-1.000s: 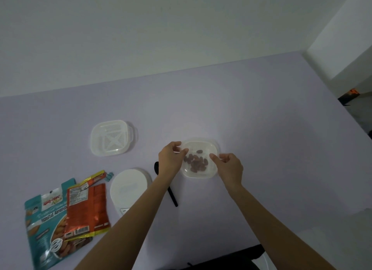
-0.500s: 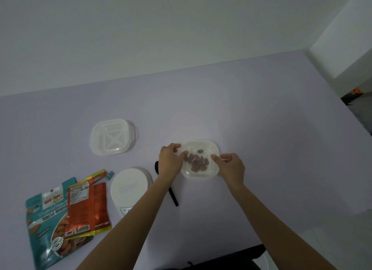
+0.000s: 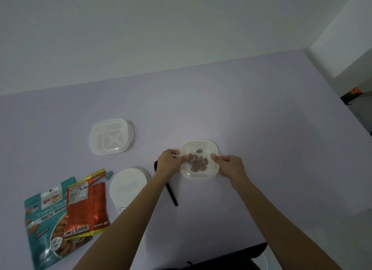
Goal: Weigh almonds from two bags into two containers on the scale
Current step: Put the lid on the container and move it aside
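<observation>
Teal bag: at the lower left of the frame your teal bag (image 3: 43, 225) lies flat, a glossy printed pouch with pictures of nuts on it.
Orange bag: the orange bag (image 3: 86, 207) is shiny and foil-like. It is creased, and it overlaps the teal bag's right edge.
Clip: a small teal clip (image 3: 109, 174) sits at the orange bag's folded top corner.
Empty container: left of centre, above the bags, stands the empty container (image 3: 111, 136). It is a square of translucent white plastic with rounded corners and a slotted, cross-ribbed floor.
Scale: the scale (image 3: 128, 187) is a smooth white round disc just right of the bags. Your left forearm crosses its lower edge.
Spoon: a slim matte black spoon (image 3: 171, 193) lies between the scale and your left wrist, partly under that wrist.
Left hand: your left hand (image 3: 170, 163) has thumb and fingers curled in a pinch on the left rim of the almond container (image 3: 199, 159).
Almond container: it has the same square, slotted, translucent form and sits at the centre of the frame, right of the scale and off it.
Almonds: the brown, oval almonds (image 3: 198, 162) lie in a loose cluster on its floor.
Right hand: your right hand (image 3: 229, 165) has its fingers curled onto the container's right rim.
Table: the table (image 3: 261, 149) is a plain, matte, pale lilac surface.
Since the earlier frames: the almond container stays in the same spot, and both hands keep their grip on its sides. Nothing else has shifted.
</observation>
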